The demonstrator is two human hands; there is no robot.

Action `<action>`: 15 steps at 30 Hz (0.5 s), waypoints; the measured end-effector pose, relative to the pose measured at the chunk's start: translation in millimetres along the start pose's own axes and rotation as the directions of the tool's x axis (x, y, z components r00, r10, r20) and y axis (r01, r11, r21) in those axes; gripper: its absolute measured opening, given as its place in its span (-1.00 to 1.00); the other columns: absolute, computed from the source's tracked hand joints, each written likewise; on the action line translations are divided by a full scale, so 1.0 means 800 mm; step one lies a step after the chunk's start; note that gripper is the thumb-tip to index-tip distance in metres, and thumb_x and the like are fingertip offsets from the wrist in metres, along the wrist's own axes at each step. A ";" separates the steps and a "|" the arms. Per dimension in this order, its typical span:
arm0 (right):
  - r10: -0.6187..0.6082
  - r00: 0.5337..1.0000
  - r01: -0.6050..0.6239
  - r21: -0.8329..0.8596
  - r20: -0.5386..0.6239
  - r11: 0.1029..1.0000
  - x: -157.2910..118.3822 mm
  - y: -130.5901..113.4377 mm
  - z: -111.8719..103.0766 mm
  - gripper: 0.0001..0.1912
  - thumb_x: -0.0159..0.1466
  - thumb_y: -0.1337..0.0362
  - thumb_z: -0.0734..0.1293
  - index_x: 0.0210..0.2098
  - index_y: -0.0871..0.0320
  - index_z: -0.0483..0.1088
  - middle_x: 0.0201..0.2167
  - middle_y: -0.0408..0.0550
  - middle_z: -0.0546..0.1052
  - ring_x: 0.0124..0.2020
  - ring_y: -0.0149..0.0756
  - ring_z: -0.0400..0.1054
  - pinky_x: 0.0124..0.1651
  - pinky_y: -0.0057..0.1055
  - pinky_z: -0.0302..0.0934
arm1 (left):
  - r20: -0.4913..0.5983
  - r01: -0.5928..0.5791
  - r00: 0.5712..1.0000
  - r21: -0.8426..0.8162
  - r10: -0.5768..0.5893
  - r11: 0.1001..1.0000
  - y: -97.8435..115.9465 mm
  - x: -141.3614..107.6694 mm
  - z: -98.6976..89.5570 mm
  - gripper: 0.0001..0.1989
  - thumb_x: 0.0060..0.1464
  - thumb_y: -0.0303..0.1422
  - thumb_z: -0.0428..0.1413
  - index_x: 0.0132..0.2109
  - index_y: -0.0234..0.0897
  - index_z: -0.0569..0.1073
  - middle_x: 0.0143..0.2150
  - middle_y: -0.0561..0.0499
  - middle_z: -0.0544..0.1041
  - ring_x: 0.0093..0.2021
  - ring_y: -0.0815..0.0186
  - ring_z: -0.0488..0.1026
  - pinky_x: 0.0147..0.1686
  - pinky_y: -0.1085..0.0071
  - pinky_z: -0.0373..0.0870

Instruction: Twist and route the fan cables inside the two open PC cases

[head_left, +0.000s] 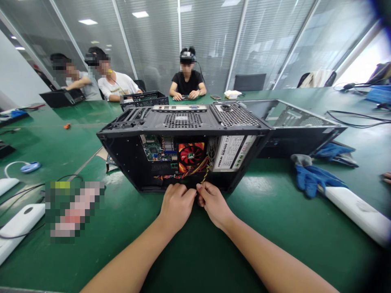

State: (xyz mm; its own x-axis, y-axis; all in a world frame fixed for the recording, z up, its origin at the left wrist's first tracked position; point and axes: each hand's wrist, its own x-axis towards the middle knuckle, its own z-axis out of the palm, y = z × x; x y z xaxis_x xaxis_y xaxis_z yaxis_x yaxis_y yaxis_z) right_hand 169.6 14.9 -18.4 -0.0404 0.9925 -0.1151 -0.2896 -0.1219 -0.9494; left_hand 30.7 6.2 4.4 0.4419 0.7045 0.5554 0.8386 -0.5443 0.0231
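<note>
Currently the yellow-black cable runs down out of the open computer case, pinched by my right hand. From here I can't tell what my curled left hand holds; the white label behind is too blurred to read.

A tall glass partition spans the upper part of the frame, lined with fine horizontal blinds and divided by slim pale posts that splay outward toward both sides. Bright rectangular lights show in the glass at the upper left and top centre. A plain white wall fills the left edge, while the upper right glares — a whitish, washed-out area. A broad green tabletop runs across the frame, glossy enough to catch soft highlights. Beyond its far edge stand a dark-backed chair, right of centre, and another chair at upper right — pale cloth draped over it.
</note>
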 end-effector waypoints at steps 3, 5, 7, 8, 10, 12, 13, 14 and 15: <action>-0.002 1.000 0.002 -0.001 0.005 1.000 0.000 0.001 0.000 -0.55 0.13 -0.07 0.38 -0.56 0.13 0.18 -0.69 -0.29 0.20 -0.63 -0.48 0.04 -0.53 -0.45 -0.02 | 0.013 0.012 1.000 0.003 -0.012 1.000 0.000 0.001 -0.001 -0.80 0.24 -0.36 0.02 -0.31 -0.25 0.50 -0.47 0.01 0.40 -0.40 0.27 0.32 -0.34 0.30 0.18; -0.004 1.000 0.004 -0.001 0.010 1.000 0.000 0.001 -0.001 -0.55 0.14 -0.06 0.37 -0.56 0.12 0.18 -0.69 -0.29 0.21 -0.63 -0.48 0.05 -0.53 -0.45 -0.02 | 0.015 0.012 1.000 0.013 -0.012 1.000 0.001 0.001 -0.001 -0.79 0.25 -0.35 0.02 -0.32 -0.24 0.49 -0.47 0.01 0.40 -0.40 0.27 0.32 -0.34 0.29 0.17; -0.003 1.000 0.003 -0.002 0.015 1.000 0.000 0.001 -0.001 -0.55 0.15 -0.06 0.37 -0.56 0.12 0.17 -0.69 -0.28 0.21 -0.63 -0.48 0.05 -0.53 -0.45 -0.02 | 0.016 0.011 1.000 0.032 -0.012 0.999 0.001 0.001 -0.001 -0.78 0.25 -0.35 0.01 -0.32 -0.22 0.49 -0.47 0.02 0.39 -0.41 0.27 0.33 -0.34 0.28 0.15; -0.003 1.000 0.003 -0.002 0.015 1.000 0.000 0.001 -0.001 -0.56 0.14 -0.06 0.37 -0.56 0.12 0.18 -0.69 -0.28 0.21 -0.63 -0.48 0.05 -0.53 -0.45 -0.02 | 0.016 0.013 1.000 0.043 -0.013 0.999 0.001 0.001 0.000 -0.79 0.25 -0.36 0.01 -0.32 -0.22 0.49 -0.47 0.02 0.39 -0.41 0.27 0.33 -0.34 0.28 0.15; -0.004 1.000 0.004 -0.003 0.013 1.000 0.000 0.001 -0.001 -0.55 0.14 -0.06 0.38 -0.56 0.12 0.18 -0.68 -0.28 0.21 -0.63 -0.48 0.05 -0.54 -0.45 -0.02 | 0.021 0.014 1.000 0.058 -0.016 0.998 0.001 0.001 0.000 -0.80 0.25 -0.37 0.01 -0.31 -0.21 0.49 -0.47 0.03 0.39 -0.41 0.28 0.33 -0.33 0.28 0.14; -0.003 1.000 0.003 -0.004 0.010 1.000 0.001 0.001 -0.001 -0.55 0.13 -0.06 0.38 -0.56 0.12 0.18 -0.68 -0.28 0.20 -0.62 -0.47 0.05 -0.54 -0.44 -0.03 | 0.029 0.012 0.999 0.068 -0.014 0.998 0.000 0.002 0.001 -0.81 0.25 -0.37 0.01 -0.30 -0.21 0.49 -0.46 0.03 0.40 -0.41 0.27 0.34 -0.32 0.27 0.14; -0.001 1.000 0.002 -0.003 0.009 1.000 0.001 0.001 0.000 -0.55 0.13 -0.06 0.38 -0.56 0.12 0.17 -0.68 -0.28 0.20 -0.62 -0.47 0.05 -0.54 -0.44 -0.03 | 0.035 0.008 0.999 0.072 -0.011 0.997 -0.001 0.002 0.000 -0.82 0.25 -0.37 0.02 -0.30 -0.21 0.48 -0.46 0.03 0.40 -0.41 0.27 0.34 -0.32 0.27 0.14; 0.000 1.000 0.000 -0.001 0.008 1.000 0.001 0.001 0.000 -0.55 0.12 -0.06 0.39 -0.56 0.12 0.17 -0.68 -0.28 0.20 -0.62 -0.47 0.05 -0.54 -0.44 -0.03 | 0.042 0.001 0.999 0.074 -0.004 0.997 -0.001 0.002 0.000 -0.82 0.25 -0.37 0.02 -0.31 -0.21 0.48 -0.46 0.03 0.40 -0.41 0.27 0.34 -0.32 0.27 0.14; 0.002 1.000 -0.002 0.001 0.008 1.000 0.001 0.000 0.000 -0.55 0.12 -0.06 0.39 -0.56 0.12 0.16 -0.68 -0.28 0.20 -0.62 -0.48 0.05 -0.54 -0.45 -0.04 | 0.048 -0.008 0.999 0.077 0.005 0.997 -0.002 0.003 -0.001 -0.82 0.24 -0.37 0.02 -0.31 -0.21 0.47 -0.46 0.04 0.40 -0.40 0.27 0.34 -0.32 0.27 0.15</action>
State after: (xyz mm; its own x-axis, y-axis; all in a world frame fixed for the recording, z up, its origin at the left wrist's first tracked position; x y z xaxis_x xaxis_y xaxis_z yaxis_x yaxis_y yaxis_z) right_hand 169.5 15.6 -18.8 -0.0488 0.9922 -0.1143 -0.2905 -0.1236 -0.9489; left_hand 30.3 8.1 6.1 0.4606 0.7230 0.5149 0.8568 -0.5136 -0.0451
